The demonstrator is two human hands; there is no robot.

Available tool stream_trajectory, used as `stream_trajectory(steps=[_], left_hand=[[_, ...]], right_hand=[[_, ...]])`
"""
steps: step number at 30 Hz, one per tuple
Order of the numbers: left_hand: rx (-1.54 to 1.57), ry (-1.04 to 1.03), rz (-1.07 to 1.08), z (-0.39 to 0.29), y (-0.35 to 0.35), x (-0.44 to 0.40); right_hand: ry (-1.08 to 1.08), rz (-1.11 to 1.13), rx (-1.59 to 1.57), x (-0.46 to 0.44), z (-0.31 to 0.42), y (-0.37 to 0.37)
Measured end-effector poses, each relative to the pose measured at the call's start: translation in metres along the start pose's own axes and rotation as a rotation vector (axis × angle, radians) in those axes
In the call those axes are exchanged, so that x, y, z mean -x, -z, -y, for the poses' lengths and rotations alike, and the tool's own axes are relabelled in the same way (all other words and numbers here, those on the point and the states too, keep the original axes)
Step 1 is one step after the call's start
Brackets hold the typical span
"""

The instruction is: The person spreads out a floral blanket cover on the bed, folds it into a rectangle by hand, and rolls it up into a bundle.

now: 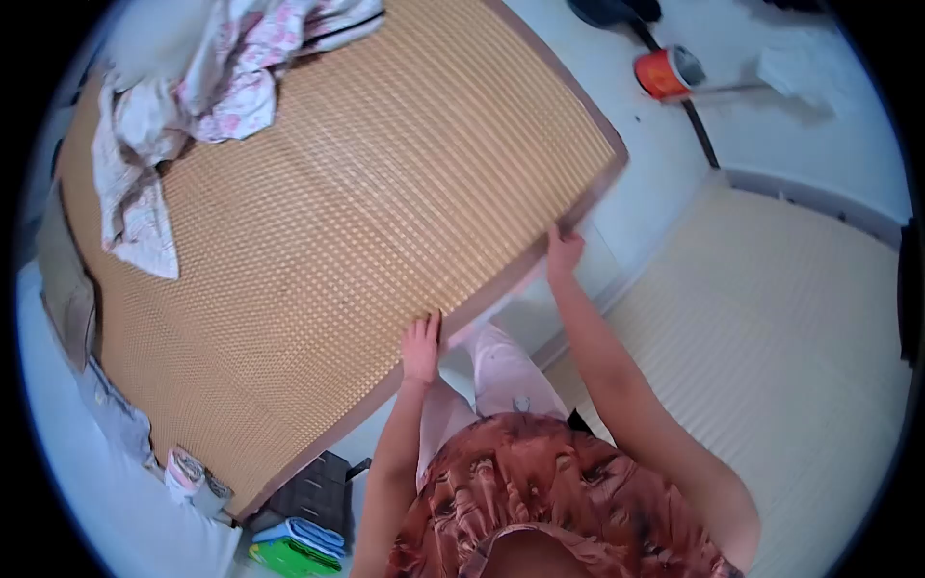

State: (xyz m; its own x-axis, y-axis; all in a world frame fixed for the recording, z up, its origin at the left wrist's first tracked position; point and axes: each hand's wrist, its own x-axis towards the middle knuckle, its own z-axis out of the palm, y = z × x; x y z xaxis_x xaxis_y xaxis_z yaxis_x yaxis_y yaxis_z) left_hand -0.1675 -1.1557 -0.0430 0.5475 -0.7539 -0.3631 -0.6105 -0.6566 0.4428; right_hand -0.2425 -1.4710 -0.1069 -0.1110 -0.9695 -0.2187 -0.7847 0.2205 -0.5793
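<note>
A tan woven sleeping mat (366, 193) with a brown fabric border spreads across a bed in front of me. My left hand (421, 349) is at the near edge of this mat, its fingers over the brown border and closed on it. Further right along the same edge, my right hand (566, 252) pinches the border near the mat's right corner. The undersides of both grips are hidden. A crumpled white and pink floral cloth (241, 96) lies on the far left part of the mat.
Folded clothes (72, 279) and small rolled items (193, 477) line the mat's left side. Blue and green packages (299, 544) sit by a dark object (313, 496) below. A red can (655, 74) stands upper right. Pale ribbed flooring (752, 337) lies to my right.
</note>
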Motion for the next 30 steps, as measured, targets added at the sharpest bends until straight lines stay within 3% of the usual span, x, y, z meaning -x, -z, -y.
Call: stream_trajectory(steps=[3, 4, 5, 6, 9, 12, 13, 15, 16, 17, 19, 21, 23, 26, 28, 30], left_hand=[[0.116, 0.073, -0.021, 0.004, -0.008, 0.000], [0.132, 0.087, -0.067, -0.004, -0.012, -0.001], [0.120, 0.128, -0.001, -0.010, -0.009, -0.002], [0.150, 0.116, -0.012, -0.012, -0.004, -0.004], [0.099, -0.020, 0.021, 0.002, -0.008, -0.010], [0.261, -0.253, 0.181, 0.020, 0.028, -0.032], [0.221, -0.200, 0.146, 0.035, 0.039, -0.044], [0.150, -0.098, 0.076, 0.080, 0.067, -0.077], [0.105, 0.120, -0.110, 0.097, 0.105, -0.089], [0.062, 0.339, -0.295, 0.115, 0.144, -0.096], [-0.063, 0.660, -0.314, 0.171, 0.149, -0.107], [-0.056, 0.674, -0.171, 0.188, 0.158, -0.114], [-0.048, 0.670, -0.098, 0.199, 0.156, -0.113], [-0.009, 0.666, -0.102, 0.200, 0.157, -0.113], [-0.015, 0.685, -0.068, 0.204, 0.152, -0.117], [-0.031, 0.695, -0.029, 0.206, 0.151, -0.116]], right_hand=[[-0.078, 0.111, -0.119, -0.007, 0.042, 0.012], [-0.240, 0.184, -0.320, -0.005, 0.051, 0.017], [-0.309, 0.237, -0.128, -0.020, 0.039, 0.016], [-0.234, 0.202, 0.031, -0.033, 0.021, 0.010], [-0.187, 0.175, 0.041, -0.051, -0.010, 0.015], [-0.156, 0.248, 0.104, -0.065, -0.015, 0.029], [-0.088, 0.259, 0.185, -0.063, -0.005, 0.037], [-0.117, 0.051, 0.254, -0.052, 0.013, 0.029], [-0.133, -0.054, 0.288, -0.050, 0.023, 0.023], [0.060, -0.090, 0.264, -0.044, 0.038, 0.012], [0.452, -0.158, 0.201, -0.019, 0.089, -0.026], [0.636, 0.229, 0.012, 0.022, 0.189, -0.073], [0.936, 0.482, 0.176, 0.067, 0.301, -0.112], [1.345, 0.430, 0.178, 0.108, 0.421, -0.181], [1.503, 0.410, 0.159, 0.119, 0.473, -0.221], [1.241, 0.515, 0.511, 0.134, 0.507, -0.245]])
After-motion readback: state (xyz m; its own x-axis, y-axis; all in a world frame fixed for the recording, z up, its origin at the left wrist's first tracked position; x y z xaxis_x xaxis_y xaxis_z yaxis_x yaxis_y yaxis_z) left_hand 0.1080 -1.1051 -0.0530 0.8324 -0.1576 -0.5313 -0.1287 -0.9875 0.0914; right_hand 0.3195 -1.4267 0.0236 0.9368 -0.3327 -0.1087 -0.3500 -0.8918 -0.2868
